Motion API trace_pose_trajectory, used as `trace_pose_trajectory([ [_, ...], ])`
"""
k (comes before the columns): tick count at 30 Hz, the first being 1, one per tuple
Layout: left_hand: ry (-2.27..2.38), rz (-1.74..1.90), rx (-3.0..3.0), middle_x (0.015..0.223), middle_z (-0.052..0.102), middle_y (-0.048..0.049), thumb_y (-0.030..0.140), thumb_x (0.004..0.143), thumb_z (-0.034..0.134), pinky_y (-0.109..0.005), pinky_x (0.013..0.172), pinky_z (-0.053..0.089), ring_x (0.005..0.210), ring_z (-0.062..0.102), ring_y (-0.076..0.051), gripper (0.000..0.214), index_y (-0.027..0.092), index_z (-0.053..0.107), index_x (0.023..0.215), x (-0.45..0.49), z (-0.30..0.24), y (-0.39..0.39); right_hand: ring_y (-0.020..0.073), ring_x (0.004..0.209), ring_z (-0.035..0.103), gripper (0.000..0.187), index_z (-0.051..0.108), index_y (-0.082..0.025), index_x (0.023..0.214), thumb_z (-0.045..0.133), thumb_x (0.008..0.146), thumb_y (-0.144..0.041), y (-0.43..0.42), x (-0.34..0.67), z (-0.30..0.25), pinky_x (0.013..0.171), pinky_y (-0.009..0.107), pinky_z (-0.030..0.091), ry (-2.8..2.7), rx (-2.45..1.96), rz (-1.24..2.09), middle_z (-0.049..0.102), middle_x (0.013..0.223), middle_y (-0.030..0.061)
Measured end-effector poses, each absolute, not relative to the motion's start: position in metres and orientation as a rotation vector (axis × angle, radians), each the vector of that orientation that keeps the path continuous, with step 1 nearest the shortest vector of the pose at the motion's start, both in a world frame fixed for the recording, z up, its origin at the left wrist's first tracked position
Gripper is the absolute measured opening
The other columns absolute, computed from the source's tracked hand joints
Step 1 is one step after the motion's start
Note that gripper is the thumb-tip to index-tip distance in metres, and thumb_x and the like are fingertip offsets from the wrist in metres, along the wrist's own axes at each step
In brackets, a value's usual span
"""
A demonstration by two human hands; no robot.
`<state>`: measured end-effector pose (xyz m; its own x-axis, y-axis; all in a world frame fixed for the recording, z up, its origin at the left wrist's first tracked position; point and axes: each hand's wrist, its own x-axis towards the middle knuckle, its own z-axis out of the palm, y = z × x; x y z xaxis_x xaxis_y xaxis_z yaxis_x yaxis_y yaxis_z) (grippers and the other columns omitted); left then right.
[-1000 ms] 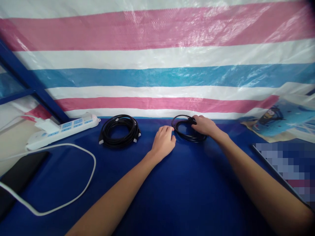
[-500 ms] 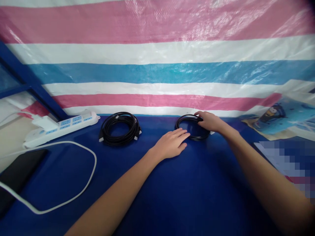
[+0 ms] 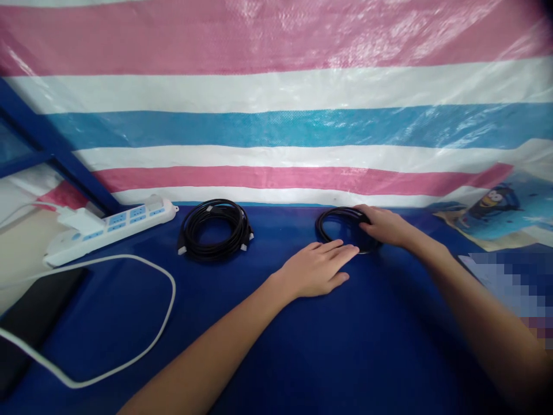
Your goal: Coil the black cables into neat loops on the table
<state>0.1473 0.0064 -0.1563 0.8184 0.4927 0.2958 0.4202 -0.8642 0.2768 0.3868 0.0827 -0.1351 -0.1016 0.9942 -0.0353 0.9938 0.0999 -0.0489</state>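
A small coil of black cable [image 3: 323, 226] lies on the blue tabletop [image 3: 371, 340], right of the middle. My right hand [image 3: 384, 226] grips its right side, thumb in front and fingers curled over the back. In front of the coil, my left hand [image 3: 314, 269] is open, palm down, with its fingertips over the coil's near edge. Whether those fingertips touch the cable I cannot tell. Further left lies a thicker coil of black cable [image 3: 189, 230] with pale-tipped connectors, apart from both hands.
A white power strip [image 3: 64, 249] with a plugged-in adapter stands at the back left. A white cord [image 3: 170, 305] loops across the left side, over a dark flat object [image 3: 47, 305]. Striped sheeting [image 3: 276, 127] hangs behind. A blue printed bag [image 3: 496, 207] lies at the right.
My left hand has shifted slightly right and towards me along the small coil's near edge. My right hand stays on the coil. The whole view has shifted a little.
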Motion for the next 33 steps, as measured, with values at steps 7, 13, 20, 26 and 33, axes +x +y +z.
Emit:
trace_pose_trajectory([
  [7, 0.91, 0.709, 2.841, 0.138, 0.052, -0.0093, 0.02, 0.094, 0.032, -0.033, 0.108, 0.033, 0.132, 0.04, -0.02, 0.042, 0.011, 0.047, 0.132, 0.143, -0.16, -0.011, 0.0285, 0.102, 0.06, 0.047, 0.044, -0.012, 0.133, 0.051, 0.093, -0.035, 0.07, 0.376, -0.131, 0.086, 0.049, 0.049, -2.246, -2.167, -0.065, 0.056, 0.12, 0.0169],
  [13, 1.045, 0.778, 2.883, 0.129, 0.059, -0.0027, 0.019, 0.091, 0.041, -0.031, 0.104, 0.037, 0.126, 0.047, -0.017, 0.033, 0.02, 0.056, 0.12, 0.104, -0.15, -0.032, 0.0441, 0.115, 0.049, 0.048, 0.046, -0.006, 0.132, 0.043, 0.092, -0.033, 0.038, 0.354, -0.12, 0.088, 0.059, 0.043, -2.183, -1.835, -0.3, 0.047, 0.13, 0.0261],
  [20, 1.844, 0.855, 2.467, 0.114, 0.065, -0.013, 0.039, 0.089, 0.045, -0.043, 0.091, 0.044, 0.107, 0.058, -0.028, 0.036, 0.015, 0.059, 0.111, -0.009, -0.142, -0.012, 0.0289, 0.119, 0.048, 0.033, 0.056, -0.012, 0.119, 0.04, 0.095, -0.029, -0.016, 0.33, -0.136, 0.099, 0.045, 0.042, -2.271, -1.264, -0.36, 0.049, 0.129, 0.0156],
  [26, 1.863, 0.537, 2.386, 0.092, 0.067, -0.0059, 0.054, 0.085, 0.046, -0.036, 0.075, 0.045, 0.088, 0.062, -0.026, 0.04, 0.021, 0.066, 0.092, -0.03, -0.142, -0.006, 0.0265, 0.114, 0.052, 0.023, 0.058, -0.013, 0.111, 0.044, 0.095, -0.021, -0.02, 0.321, -0.147, 0.095, 0.045, 0.046, -2.303, -1.075, -0.277, 0.054, 0.12, 0.0143],
  [33, 1.931, 0.605, 2.32, 0.077, 0.059, -0.005, 0.049, 0.087, 0.044, -0.034, 0.074, 0.039, 0.083, 0.057, -0.024, 0.037, 0.019, 0.054, 0.068, -0.026, -0.127, -0.01, 0.0279, 0.113, 0.052, 0.019, 0.059, -0.013, 0.106, 0.046, 0.093, -0.017, -0.025, 0.315, -0.146, 0.093, 0.048, 0.047, -2.279, -1.014, -0.224, 0.055, 0.119, 0.0145],
])
